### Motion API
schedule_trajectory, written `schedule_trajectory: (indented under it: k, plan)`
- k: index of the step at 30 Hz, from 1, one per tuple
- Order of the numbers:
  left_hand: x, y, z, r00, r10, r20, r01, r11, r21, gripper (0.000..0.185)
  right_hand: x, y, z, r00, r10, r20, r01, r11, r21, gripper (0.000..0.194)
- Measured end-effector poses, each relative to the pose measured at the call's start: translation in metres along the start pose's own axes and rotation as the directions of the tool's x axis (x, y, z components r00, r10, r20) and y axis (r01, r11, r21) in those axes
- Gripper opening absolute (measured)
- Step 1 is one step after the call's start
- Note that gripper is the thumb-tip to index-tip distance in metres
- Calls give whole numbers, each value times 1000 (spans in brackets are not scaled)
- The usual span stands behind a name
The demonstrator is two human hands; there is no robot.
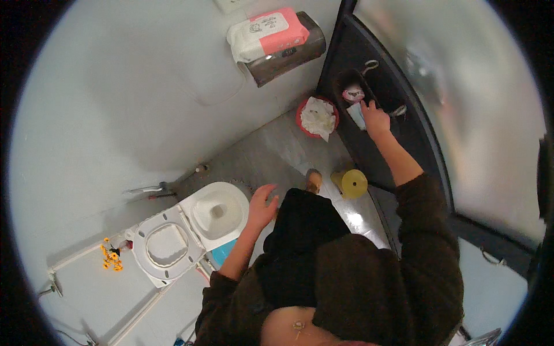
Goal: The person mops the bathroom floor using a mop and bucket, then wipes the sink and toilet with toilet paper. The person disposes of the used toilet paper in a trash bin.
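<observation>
My right hand [375,120] reaches into or over a dark hanging basket [343,83] on the black door panel. Its fingers touch a pale blue-white packet [356,116]; whether they grip it cannot be told. Beside the packet lies a pink and white item [353,94]. My left hand [262,207] hangs with fingers apart and nothing in it, near the rim of a white toilet bowl [217,210]. The toilet seat and lid [143,242] are raised.
A red bin [298,116] filled with crumpled paper stands by the wall. A yellow cylindrical container [354,184] is near my foot. A wipes pack [272,32] rests on a wall-mounted paper dispenser [294,58]. Orange artificial-looking flowers [113,256] and a blue basin [223,252] are beside the toilet.
</observation>
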State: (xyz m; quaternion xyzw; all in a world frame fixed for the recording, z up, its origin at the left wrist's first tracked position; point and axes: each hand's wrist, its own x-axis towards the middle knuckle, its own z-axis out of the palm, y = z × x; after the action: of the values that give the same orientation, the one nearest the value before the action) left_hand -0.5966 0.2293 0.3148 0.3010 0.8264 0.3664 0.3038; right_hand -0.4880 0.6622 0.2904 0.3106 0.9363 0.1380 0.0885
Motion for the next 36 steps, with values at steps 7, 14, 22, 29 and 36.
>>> schedule_trajectory:
  k: [7,14,22,29,36]
  plan:
    - [67,51,17,998,21,59,-21,1000,-13,34,25,30,9,991,-78,110,62,987,149,18]
    - [123,89,19,963,-29,270,132,920,-370,31,-36,36,-138,979,177,-100,-64,738,671,37]
    - [242,187,-51,800,485,-354,-588,753,-296,32,-130,-5,-94,851,380,362,-255,-304,918,37]
    - [271,197,-73,907,404,-120,-408,770,-491,31,-130,-46,-116,792,252,555,-247,-699,671,41]
    - [174,153,1,813,189,551,474,336,-814,45,-124,-80,-119,857,-120,501,-270,-933,237,37]
